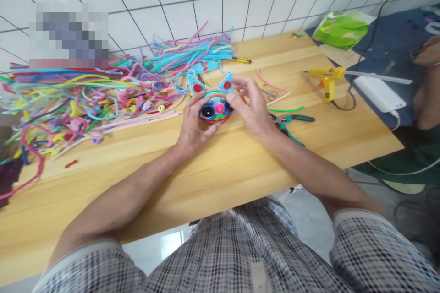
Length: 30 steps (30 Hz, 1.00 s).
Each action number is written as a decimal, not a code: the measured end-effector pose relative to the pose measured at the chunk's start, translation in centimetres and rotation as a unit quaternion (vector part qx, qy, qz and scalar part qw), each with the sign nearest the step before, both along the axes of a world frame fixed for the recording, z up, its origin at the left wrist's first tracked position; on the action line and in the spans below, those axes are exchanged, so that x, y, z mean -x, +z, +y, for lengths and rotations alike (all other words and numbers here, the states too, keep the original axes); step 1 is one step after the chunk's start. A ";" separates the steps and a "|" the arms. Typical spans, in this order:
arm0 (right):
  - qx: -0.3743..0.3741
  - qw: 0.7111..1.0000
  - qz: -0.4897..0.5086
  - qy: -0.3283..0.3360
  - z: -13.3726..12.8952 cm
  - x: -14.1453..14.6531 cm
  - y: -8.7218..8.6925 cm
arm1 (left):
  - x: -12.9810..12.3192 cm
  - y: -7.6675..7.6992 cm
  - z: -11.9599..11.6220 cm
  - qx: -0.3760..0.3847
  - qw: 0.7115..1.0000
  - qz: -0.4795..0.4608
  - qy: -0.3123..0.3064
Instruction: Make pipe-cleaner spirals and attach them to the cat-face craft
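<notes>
A colourful animal face [217,98] of coiled fuzzy stems sits between my hands on the wooden table. It has light blue ears with red centres, dark round eyes and a pink nose. My left hand [195,123] grips its left side, with the fingers on top and the thumb at the lower edge. The fingers of my right hand [252,105] are bent around its right side, near the right ear and eye. Pliers with teal and black handles [292,123] lie to the right of my right hand, and small scissors [271,95] lie behind it.
Piles of fuzzy stems [92,96] cover the table's left and back. At the right are a yellow glue gun [328,83], a white power strip or box [380,94] and a green packet [342,29]. Another person's arm [426,91] shows at the right edge.
</notes>
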State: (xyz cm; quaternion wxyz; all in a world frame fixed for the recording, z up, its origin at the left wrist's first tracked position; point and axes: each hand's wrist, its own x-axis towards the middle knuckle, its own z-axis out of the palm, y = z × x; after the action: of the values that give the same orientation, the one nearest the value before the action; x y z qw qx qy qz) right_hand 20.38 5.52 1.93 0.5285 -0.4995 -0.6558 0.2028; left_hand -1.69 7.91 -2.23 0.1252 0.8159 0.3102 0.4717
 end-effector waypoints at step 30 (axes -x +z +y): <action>0.188 0.977 0.002 0.102 1.4 -1.5 -0.8 | 0.9 -0.1 1.5 0.235 0.970 -0.056 0.023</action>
State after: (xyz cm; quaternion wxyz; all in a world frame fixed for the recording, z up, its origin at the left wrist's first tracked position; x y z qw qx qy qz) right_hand 21.84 6.93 1.12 0.4033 -0.5197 -0.6523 0.3766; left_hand -2.59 9.37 -2.36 0.3202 0.7282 0.4234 0.4334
